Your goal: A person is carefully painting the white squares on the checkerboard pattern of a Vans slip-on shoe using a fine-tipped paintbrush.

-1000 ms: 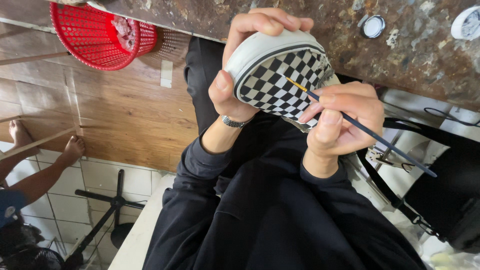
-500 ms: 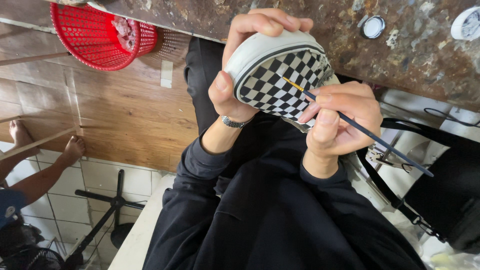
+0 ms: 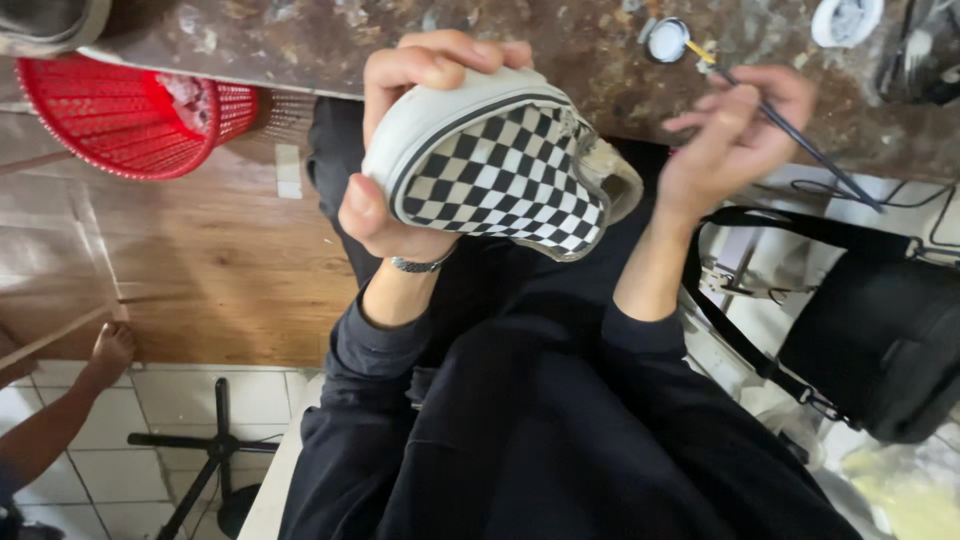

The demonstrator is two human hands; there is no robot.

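Observation:
My left hand (image 3: 400,140) grips a black-and-white checkered slip-on shoe (image 3: 500,165) by its white sole, held over my lap. Out to the right of the shoe, my right hand (image 3: 730,135) pinches a thin dark paintbrush (image 3: 790,130). The brush's yellowish tip reaches a small round white pot (image 3: 665,40) on the brown stained worktop (image 3: 560,40). Both arms wear black sleeves.
A red mesh basket (image 3: 130,115) hangs at the worktop's left end. Another white pot (image 3: 845,20) sits at the top right. A black bag (image 3: 880,340) with a strap lies to my right. Another person's arm (image 3: 70,400) and a stool base (image 3: 215,445) show at the lower left.
My right hand has lifted the brush off the shoe's checkered side and swung it up and right to the small white pot. The shoe has stayed in my left hand.

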